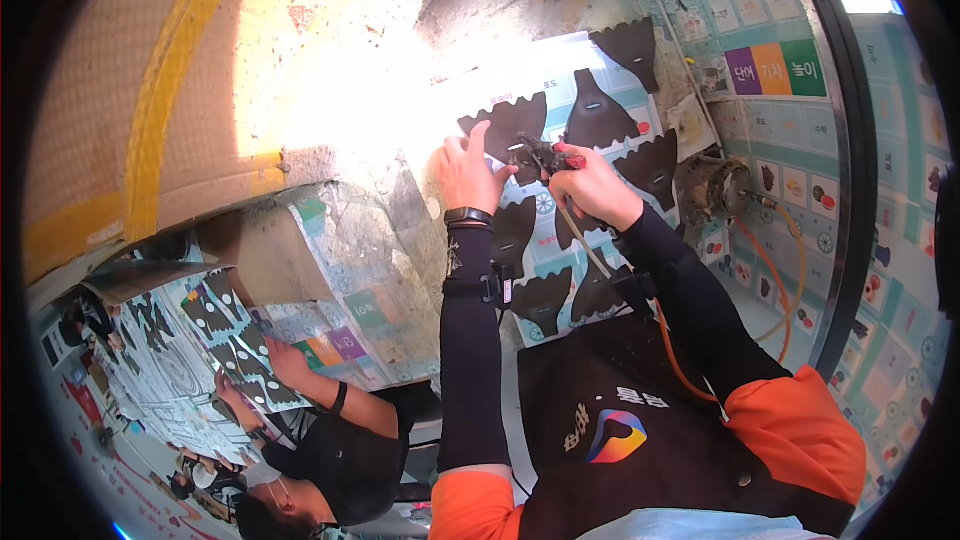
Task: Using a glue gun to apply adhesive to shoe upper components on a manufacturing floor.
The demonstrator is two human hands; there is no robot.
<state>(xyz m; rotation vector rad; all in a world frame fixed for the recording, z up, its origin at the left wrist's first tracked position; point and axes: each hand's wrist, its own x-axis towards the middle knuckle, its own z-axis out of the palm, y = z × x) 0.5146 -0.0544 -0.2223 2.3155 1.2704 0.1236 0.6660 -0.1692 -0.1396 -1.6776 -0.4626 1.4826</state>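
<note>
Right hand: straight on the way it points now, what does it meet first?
The right hand leads with its black-and-red tool, so likely the dark scalloped piece beside the left hand. Depth is unclear; the tip may already be touching it.

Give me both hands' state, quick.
Left hand: at the scalloped dark piece; can't tell whether it's gripping.
Right hand: closed, holding the black-and-red hand tool.

The right hand [592, 186] gripped a spray gun [548, 154] over a dark scalloped piece [522, 115], the left hand [468, 176] at the piece's edge; at lower left, a co-worker [345, 460] reached over dark cutouts [248, 358]
</note>
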